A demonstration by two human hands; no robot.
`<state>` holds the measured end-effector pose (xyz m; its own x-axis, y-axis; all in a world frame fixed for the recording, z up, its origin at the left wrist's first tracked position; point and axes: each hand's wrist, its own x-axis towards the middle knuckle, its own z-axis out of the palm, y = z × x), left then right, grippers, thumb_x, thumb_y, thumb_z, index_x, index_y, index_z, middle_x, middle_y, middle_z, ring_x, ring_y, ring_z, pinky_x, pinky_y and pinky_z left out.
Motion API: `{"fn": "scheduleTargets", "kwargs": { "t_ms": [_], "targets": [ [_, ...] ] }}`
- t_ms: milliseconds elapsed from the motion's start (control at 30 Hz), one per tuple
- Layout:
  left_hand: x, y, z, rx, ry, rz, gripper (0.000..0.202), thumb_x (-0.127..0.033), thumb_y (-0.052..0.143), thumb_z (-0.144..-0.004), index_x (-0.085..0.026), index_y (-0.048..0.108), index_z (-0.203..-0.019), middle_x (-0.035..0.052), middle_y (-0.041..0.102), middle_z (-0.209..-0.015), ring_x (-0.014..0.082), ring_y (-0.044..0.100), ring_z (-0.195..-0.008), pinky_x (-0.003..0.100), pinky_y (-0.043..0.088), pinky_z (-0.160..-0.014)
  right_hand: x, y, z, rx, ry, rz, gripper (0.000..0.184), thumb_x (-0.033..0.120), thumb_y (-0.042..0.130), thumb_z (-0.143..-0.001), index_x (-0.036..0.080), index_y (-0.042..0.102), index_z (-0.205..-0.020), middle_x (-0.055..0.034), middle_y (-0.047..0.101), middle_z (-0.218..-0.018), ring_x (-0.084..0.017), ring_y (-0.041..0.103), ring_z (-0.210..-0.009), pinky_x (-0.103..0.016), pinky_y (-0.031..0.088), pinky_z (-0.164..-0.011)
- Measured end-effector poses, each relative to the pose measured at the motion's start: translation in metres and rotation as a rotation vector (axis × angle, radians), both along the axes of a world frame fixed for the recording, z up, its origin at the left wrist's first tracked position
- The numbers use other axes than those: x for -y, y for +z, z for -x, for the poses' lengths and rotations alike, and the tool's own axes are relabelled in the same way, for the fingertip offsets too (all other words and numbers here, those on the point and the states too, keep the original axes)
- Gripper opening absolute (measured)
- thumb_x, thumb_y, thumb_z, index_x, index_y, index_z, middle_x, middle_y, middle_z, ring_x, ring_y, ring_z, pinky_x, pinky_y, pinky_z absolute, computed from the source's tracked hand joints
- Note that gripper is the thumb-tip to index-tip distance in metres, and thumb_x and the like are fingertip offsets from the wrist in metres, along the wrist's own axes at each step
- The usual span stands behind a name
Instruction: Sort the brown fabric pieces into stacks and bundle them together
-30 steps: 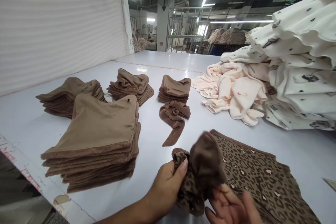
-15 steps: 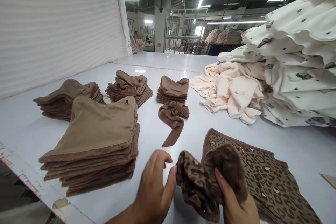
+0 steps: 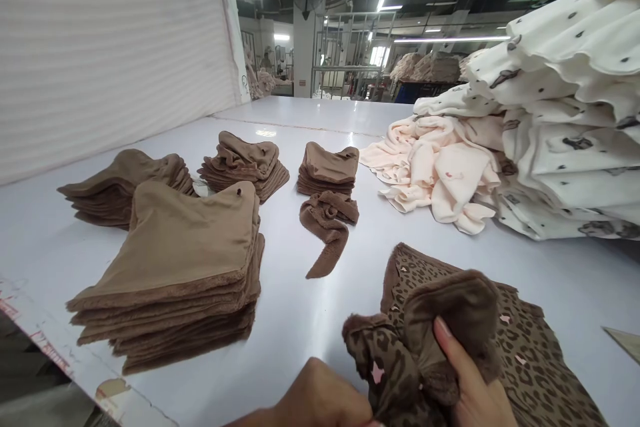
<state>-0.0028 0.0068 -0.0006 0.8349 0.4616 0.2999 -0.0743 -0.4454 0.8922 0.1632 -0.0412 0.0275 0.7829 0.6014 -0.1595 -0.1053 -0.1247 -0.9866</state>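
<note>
My right hand [image 3: 477, 377] grips a sewn fabric piece with a plain brown part [image 3: 450, 320] and a leopard-print part [image 3: 390, 367], thumb on the brown side. Low in the view, my left hand [image 3: 325, 393] is curled closed at the near edge of the leopard-print part; its fingertips are mostly cut off by the frame. Beneath and behind the held piece lies a flat leopard-print panel [image 3: 535, 340] with brown plush edging and small pink patches.
Several stacks of brown plush-backed panels stand to the left, the largest stack [image 3: 185, 267] nearest. A twisted brown plush strip [image 3: 327, 233] lies mid-table. Pale pink cloth [image 3: 445, 167] and a tall white printed pile [image 3: 575, 133] rise at right.
My left hand has moved down and right and gone from open fingers to a closed curl at the fabric. My right hand has shifted slightly right with the piece, whose leopard-print part has spread.
</note>
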Motion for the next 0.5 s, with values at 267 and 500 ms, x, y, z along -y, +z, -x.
{"fn": "scheduleTargets", "kwargs": {
  "t_ms": [267,500],
  "targets": [
    [0.007,-0.008,0.005,-0.166,0.009,0.084,0.048,-0.040,0.040,-0.086,-0.018,0.017,-0.050,-0.0048,0.016,-0.045,0.0069,0.017,-0.040,0.023,0.013,-0.038,-0.017,-0.002,-0.010,-0.254,-0.044,-0.057,0.042,0.041,0.068,-0.063,0.018,0.066,-0.098,-0.0054,0.069,-0.099,-0.028,0.060,-0.101,-0.038,0.053,-0.082],
    [-0.024,0.068,0.014,0.012,0.337,-0.325,0.013,-0.025,0.050,-0.082,-0.017,0.052,-0.092,0.0061,0.054,-0.089,0.0162,0.049,-0.080,0.025,0.040,-0.073,-0.001,0.017,0.016,0.044,0.112,-0.058,0.032,0.046,0.063,-0.069,0.022,0.069,-0.090,-0.0009,0.067,-0.105,-0.025,0.053,-0.111,-0.030,0.038,-0.099]
  ]
}}
